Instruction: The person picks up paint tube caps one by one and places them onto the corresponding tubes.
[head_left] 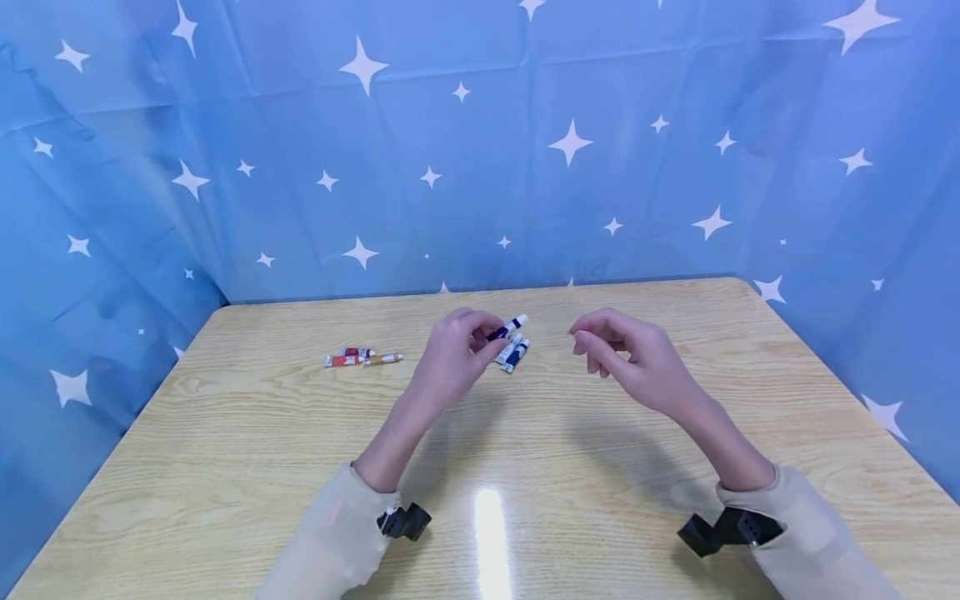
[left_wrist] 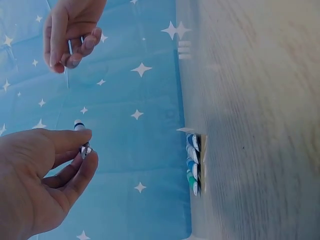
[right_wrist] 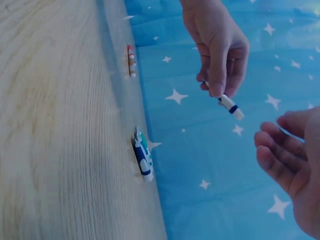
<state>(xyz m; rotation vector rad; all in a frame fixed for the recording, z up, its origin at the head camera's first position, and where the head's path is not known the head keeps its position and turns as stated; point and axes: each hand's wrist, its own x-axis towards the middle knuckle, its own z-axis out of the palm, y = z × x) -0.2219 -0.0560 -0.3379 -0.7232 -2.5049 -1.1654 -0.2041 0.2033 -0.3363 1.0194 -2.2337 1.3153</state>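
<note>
Left hand (head_left: 453, 350) pinches one dark-blue-and-white paint tube (head_left: 506, 328) between thumb and fingers, white cap pointing far right, clear of the table; right hand (head_left: 628, 357) grips nothing, fingers loosely bent. One blue backdrop (head_left: 487, 167) with white stars, far side plus left and right. One wood-grain table (head_left: 247, 467), glare streak (head_left: 491, 542) near middle. Two forearms in pale sleeves (head_left: 330, 537) reach from the near side to the far half, hands angled inward toward each other over the tabletop, gap between. Two black wrist units (head_left: 405, 522), one per sleeve. Loose tubes, two groups. Right group: four blue, whitish and green tubes (left_wrist: 193, 167) counted in left wrist view, side by side on the table. Left group: three, two reddish tubes (head_left: 345, 361) and one ochre tube (head_left: 384, 359), bunched. Held tube sits above the right group.
</note>
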